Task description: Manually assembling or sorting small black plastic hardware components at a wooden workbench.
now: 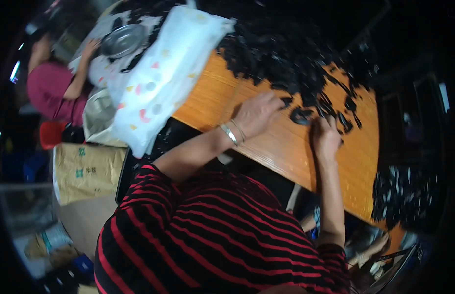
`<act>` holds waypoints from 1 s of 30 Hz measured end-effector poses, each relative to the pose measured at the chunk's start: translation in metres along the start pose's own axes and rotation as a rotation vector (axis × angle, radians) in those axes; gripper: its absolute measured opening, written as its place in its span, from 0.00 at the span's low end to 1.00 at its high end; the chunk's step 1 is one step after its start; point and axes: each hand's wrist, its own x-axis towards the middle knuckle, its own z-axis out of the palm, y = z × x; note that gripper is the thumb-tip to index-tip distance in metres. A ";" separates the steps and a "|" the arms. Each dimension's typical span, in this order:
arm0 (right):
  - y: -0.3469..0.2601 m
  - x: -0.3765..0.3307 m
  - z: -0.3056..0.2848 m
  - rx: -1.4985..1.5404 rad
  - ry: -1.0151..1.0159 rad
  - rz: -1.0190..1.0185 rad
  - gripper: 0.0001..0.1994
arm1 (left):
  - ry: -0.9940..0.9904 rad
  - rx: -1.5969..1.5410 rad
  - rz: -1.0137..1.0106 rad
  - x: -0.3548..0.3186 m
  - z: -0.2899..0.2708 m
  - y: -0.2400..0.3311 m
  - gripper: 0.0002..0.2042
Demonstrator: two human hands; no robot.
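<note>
My left hand, with bracelets at the wrist, reaches over the wooden table, its fingertips closed at a small glossy black piece. To its right, my right hand is closed, fingers curled down among loose black pieces; what it holds is hidden. Between the hands lies a rounded black piece. Beyond them spreads a large heap of shiny black pieces, their exact kind too dark to tell.
A patterned white plastic sheet covers the left end of the wooden table. Further left are a metal bowl, a person in a maroon top and a tan sack. More black pieces fill the right side.
</note>
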 end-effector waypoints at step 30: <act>-0.078 -0.008 -0.038 0.872 -0.084 0.391 0.11 | -0.075 -1.288 -0.657 -0.009 0.001 0.009 0.08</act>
